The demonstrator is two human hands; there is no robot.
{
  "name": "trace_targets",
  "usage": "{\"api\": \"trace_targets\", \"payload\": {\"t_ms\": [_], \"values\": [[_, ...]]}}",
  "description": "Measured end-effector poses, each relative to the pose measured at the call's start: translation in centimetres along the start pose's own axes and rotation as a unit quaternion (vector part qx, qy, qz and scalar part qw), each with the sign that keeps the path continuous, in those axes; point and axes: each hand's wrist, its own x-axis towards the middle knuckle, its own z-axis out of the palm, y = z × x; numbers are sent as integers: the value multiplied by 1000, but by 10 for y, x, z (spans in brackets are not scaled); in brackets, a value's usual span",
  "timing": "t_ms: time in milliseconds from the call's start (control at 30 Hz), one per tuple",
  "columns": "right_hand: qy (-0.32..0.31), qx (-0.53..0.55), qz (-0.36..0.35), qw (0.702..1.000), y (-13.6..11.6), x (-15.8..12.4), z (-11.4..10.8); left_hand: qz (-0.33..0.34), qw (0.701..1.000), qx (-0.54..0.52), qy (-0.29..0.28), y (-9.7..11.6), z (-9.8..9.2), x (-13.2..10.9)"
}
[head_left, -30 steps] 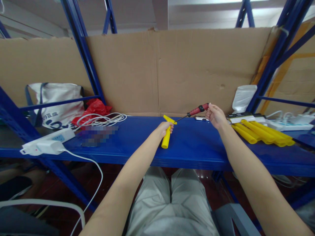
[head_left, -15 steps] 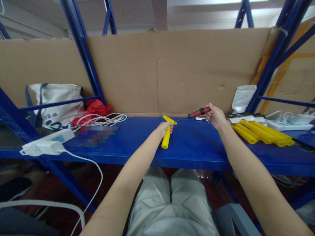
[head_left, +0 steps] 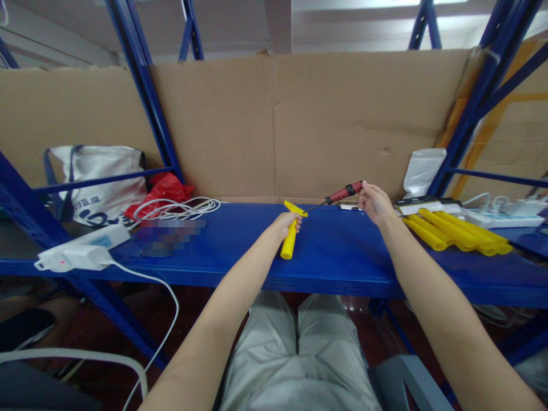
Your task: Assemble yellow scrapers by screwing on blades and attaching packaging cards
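Note:
My left hand [head_left: 287, 225] is closed around the stem of a yellow T-shaped tool [head_left: 288, 245], whose lower end points toward me above the blue shelf. Its crosspiece shows just beyond my fingers. My right hand [head_left: 375, 202] has its fingertips on the butt end of a red and black screwdriver [head_left: 341, 194]. The thin shaft slopes down to the left and its tip meets the crosspiece by my left hand. A screw at the tip, if there is one, is too small to make out.
Several yellow tubular pieces [head_left: 460, 231] lie at the right, near a white power strip [head_left: 505, 218]. At the left are a white power strip [head_left: 81, 248], coiled white cable [head_left: 184, 208], a red bag [head_left: 165, 191] and a cloth bag [head_left: 103, 182]. Cardboard [head_left: 334, 120] stands behind.
The fingers of my right hand have shifted back to the butt of the screwdriver, and its handle has turned and tilted slightly. My left hand and the yellow tool are unmoved.

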Motion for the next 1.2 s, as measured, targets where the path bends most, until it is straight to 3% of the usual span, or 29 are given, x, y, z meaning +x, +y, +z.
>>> {"api": "trace_targets", "payload": {"t_ms": [200, 767, 967, 1200], "values": [[19, 4, 25, 999, 0, 1, 0, 2, 1000, 8, 0, -1, 0, 2], [-12, -10, 1, 1000, 0, -1, -1, -16, 1000, 13, 20, 0, 3, 2], [31, -10, 15, 999, 1, 1, -2, -10, 1000, 11, 12, 1, 3, -1], [14, -17, 20, 1000, 1, 0, -1, 1, 1000, 9, -2, 3, 2, -5]]}}
